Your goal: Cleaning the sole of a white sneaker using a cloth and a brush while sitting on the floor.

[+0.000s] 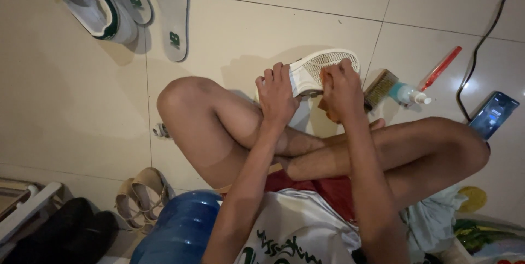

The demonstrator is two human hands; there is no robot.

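I sit cross-legged on a tiled floor. My left hand [276,93] grips a white sneaker [320,67] turned sole-up above my knees. My right hand [342,88] presses an orange-brown cloth or sponge [326,108] against the sneaker's side near the sole edge. The patterned sole faces the camera. Most of the shoe's upper is hidden behind my hands.
A wooden bristle brush [380,88], a small teal bottle [407,94] and a red toothbrush [441,68] lie right of the shoe. A phone [494,113] and black cable [486,34] sit far right. Another white sneaker [98,4] and insoles [172,12] lie top left. A blue water jug [178,228] and sandals [145,193] sit bottom left.
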